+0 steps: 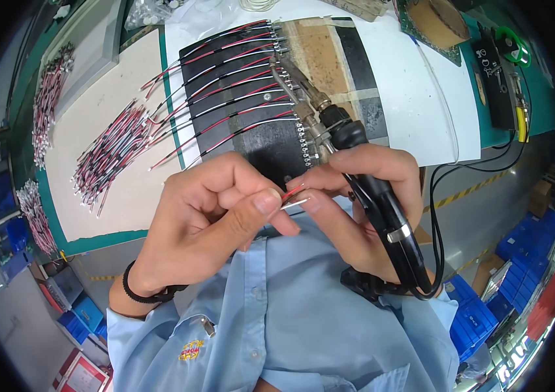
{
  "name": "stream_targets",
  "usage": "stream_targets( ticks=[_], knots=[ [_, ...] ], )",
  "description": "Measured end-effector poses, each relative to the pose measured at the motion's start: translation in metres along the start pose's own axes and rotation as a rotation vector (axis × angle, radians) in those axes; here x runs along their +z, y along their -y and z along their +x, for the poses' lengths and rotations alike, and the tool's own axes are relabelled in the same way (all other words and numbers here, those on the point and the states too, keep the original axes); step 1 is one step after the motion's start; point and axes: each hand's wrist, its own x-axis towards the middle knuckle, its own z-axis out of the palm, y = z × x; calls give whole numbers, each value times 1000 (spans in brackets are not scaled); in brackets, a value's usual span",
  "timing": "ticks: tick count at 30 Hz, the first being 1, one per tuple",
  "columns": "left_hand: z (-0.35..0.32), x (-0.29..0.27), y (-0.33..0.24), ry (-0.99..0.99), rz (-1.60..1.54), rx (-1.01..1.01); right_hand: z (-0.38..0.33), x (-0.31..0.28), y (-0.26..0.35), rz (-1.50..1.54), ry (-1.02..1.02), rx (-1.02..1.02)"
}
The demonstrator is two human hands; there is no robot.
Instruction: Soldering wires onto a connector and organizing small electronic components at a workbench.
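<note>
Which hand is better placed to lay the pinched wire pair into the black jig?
Probably left. The left hand pinches the red and white wire pair at thumb and forefinger and holds nothing else. The right hand already grips the soldering iron, its tip over the black jig.

Workbench with green cutting-mat surface [104, 240], white sheet [421, 98] over its middle. Grey concrete floor [480, 222] at right, yellow-black striped tape line [467, 191] across it. Stacked blue plastic bins [525, 242] lower right, more blue bins [78, 320] lower left. Even, bright light.
</note>
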Motion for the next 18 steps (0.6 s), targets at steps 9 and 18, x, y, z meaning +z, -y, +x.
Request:
stream_targets(
  ticks=[9,18],
  knots=[
    [-7,11,1,-110,124,60,-3,0,-1,-93,80,-64],
    [-9,9,9,-128,295,131,-11,11,-6,42,26,-5]
  ],
)
